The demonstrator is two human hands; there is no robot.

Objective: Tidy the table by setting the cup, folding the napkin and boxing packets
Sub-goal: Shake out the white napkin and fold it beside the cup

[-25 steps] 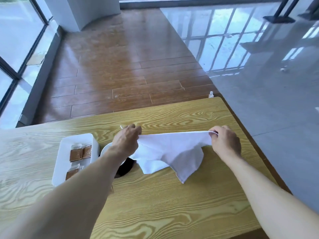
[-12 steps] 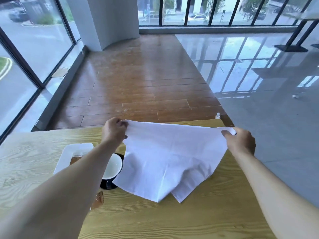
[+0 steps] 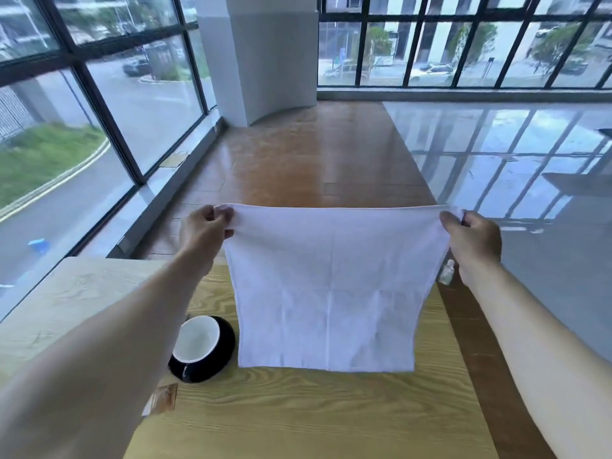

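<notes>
Napkin [image 3: 328, 286] is held up flat, top corners pinched by left hand [image 3: 203, 231] at 9 o'clock and right hand [image 3: 473, 240] at 3; free edge hangs toward 6, above worktop [image 3: 298, 419].

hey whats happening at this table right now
A person holds a white napkin up by its top corners, left hand pinching one, right hand the other, so it hangs open and unfolded above the wooden table. A cup on a black saucer and one brown packet lie near the left arm.
</notes>
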